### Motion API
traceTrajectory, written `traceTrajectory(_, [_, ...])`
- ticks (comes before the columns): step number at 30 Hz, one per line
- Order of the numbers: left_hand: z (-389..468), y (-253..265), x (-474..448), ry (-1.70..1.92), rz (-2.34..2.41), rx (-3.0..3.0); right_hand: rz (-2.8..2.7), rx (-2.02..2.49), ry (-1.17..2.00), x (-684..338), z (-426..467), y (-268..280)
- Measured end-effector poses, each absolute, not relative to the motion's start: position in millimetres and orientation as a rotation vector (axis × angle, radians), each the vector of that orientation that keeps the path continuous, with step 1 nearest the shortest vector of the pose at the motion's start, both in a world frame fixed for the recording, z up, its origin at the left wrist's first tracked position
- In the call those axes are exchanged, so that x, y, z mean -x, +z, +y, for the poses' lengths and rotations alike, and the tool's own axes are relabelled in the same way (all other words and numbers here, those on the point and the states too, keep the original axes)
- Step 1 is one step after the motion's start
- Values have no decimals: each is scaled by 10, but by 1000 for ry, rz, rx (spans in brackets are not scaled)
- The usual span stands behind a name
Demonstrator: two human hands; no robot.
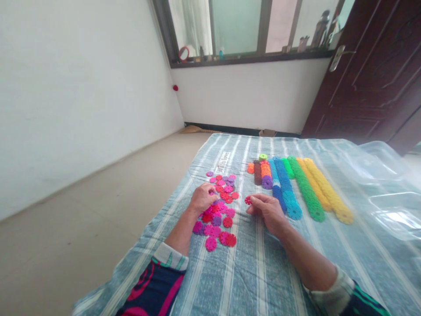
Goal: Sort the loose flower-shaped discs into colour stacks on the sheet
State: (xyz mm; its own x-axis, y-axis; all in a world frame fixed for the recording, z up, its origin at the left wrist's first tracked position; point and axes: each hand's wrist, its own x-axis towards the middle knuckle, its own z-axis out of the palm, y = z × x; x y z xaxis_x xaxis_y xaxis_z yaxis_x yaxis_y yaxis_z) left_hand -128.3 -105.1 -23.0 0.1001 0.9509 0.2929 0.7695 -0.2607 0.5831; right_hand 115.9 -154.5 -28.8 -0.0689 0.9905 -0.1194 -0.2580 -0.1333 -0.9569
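Observation:
My right hand (268, 211) pinches a red notched disc (247, 200) between thumb and fingertips, just above the cloth. At the left edge of a loose pile of pink, red and purple discs (216, 220), my left hand (203, 198) has its fingers drawn together; what they hold, if anything, is hidden. To the right lie overlapping rows of discs sorted by colour: a brown row (257, 173), an orange row (265, 168) with purple discs at its near end, blue rows (289, 193), a green row (307, 191) and yellow rows (329, 191).
A striped blue-grey cloth (210, 281) covers the surface. Two clear plastic containers stand at the right, a far one (375, 162) and a near one (397, 215). Beyond are a window ledge (250, 60) with small items and a dark red door (365, 79).

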Motion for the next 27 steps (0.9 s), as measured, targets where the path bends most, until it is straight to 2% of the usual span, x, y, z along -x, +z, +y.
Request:
traceTrajectory(3, [-1046,-239,1300,968,1727,-2068,-1066,1105,1327,-1238,-1448,-242])
traceTrajectory(9, [-1047,-248,1297,1030,1769,-2039,-1434,1212,829,-1479,-877,25])
traceTrajectory(14, [-1037,-278,1311,1062,1754,-2020,-1970,1612,389,-1498,-310,237])
traceTrajectory(27, [-1045,-307,1319,1080,1714,-1968,-2270,1888,280,-1312,243,140])
